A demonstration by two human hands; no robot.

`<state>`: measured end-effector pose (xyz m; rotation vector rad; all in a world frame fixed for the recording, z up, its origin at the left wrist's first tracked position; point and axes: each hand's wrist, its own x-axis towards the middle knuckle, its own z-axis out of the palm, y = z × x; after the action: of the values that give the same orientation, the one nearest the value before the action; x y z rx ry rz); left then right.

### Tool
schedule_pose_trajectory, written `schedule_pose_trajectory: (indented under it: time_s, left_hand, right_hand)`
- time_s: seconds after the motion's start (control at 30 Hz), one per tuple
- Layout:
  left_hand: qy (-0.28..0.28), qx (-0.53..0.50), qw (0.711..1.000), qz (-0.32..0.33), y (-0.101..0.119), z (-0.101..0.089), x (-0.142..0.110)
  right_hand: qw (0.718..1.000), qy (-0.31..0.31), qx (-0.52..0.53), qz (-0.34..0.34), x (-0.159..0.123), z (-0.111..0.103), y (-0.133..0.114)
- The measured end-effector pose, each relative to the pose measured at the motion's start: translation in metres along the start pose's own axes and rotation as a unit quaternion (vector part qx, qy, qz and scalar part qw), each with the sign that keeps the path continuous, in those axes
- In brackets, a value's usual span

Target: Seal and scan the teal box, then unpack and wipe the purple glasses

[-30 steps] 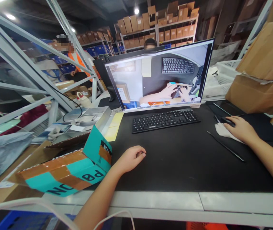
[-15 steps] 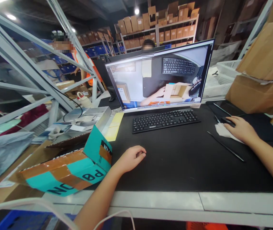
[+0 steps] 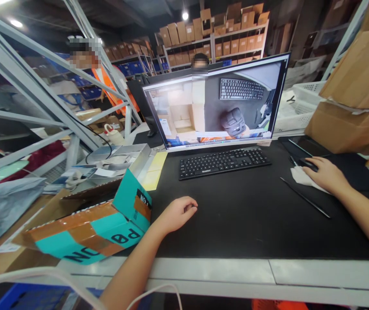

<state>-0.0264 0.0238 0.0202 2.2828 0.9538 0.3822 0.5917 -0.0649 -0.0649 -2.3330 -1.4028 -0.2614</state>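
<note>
My left hand point(image 3: 178, 212) rests on the black desk mat point(image 3: 236, 215) with its fingers loosely curled and nothing visible in them. Beside that forearm, an open turquoise cardboard box point(image 3: 107, 234) with brown tape stands tilted. At the right, my right hand point(image 3: 328, 174) lies over a black computer mouse point(image 3: 310, 165), its fingers around it; a white cloth or paper point(image 3: 301, 175) is under the wrist side. Ahead stands a monitor point(image 3: 217, 103) showing an overhead picture of a keyboard, an open carton and a dark bag. A black keyboard point(image 3: 225, 162) lies in front of it.
A thin black rod point(image 3: 304, 197) lies on the mat near my right hand. Yellow paper slips point(image 3: 154, 172) and a grey tray point(image 3: 136, 161) sit left of the keyboard. Stacked cartons point(image 3: 355, 90) and a white basket point(image 3: 301, 110) stand at the right. Two people are beyond the monitor.
The monitor's picture has switched: a hand at a carton is gone, and a carton at left and a dark bag appear. The person in orange shifted slightly. My hands stay in place.
</note>
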Motion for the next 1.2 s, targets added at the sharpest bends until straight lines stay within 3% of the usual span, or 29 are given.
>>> schedule_pose_trajectory:
  time_s: [1.2]
  left_hand:
    - [-0.004,-0.002,1.0,-0.005,0.0004,-0.0008,-0.0008]
  right_hand:
    - [1.0,0.006,0.005,-0.004,-0.0005,0.0004,0.0015]
